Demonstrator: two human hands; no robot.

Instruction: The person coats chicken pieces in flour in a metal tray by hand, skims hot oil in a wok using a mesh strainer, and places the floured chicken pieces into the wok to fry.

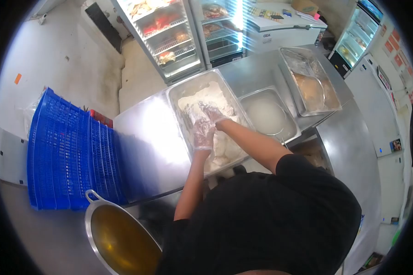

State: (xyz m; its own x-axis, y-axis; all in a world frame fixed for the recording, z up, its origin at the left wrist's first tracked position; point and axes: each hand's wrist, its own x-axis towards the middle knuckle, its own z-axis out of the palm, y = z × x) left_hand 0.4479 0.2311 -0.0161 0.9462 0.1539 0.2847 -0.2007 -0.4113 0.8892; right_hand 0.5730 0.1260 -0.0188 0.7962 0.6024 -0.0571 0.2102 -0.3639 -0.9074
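Black T-shirt (261, 220) cloth looms closest to me, and past it 2 bare forearms (254, 142) reach into a steel pan (171, 97) on the metal worktable (147, 119). White flour (209, 94) lies spread inside that pan. Left hand (203, 136) and right hand (213, 115), both in clear plastic gloves dusted white, sit close together in it; from up here I can't tell whether their fingers close on a coated piece or only powder.

My main worry is the tray of cloudy liquid (266, 117) just beside, on the right: a careless forearm could jog it, and splashes would clump the flour. Brisk tossing might throw powder over the rim, and loose glove cuffs could scoop some up. Lower left, a wide metal pot (89, 224) holds golden liquid (121, 240) (I'd keep elbows clear); a backward swing could slop it.
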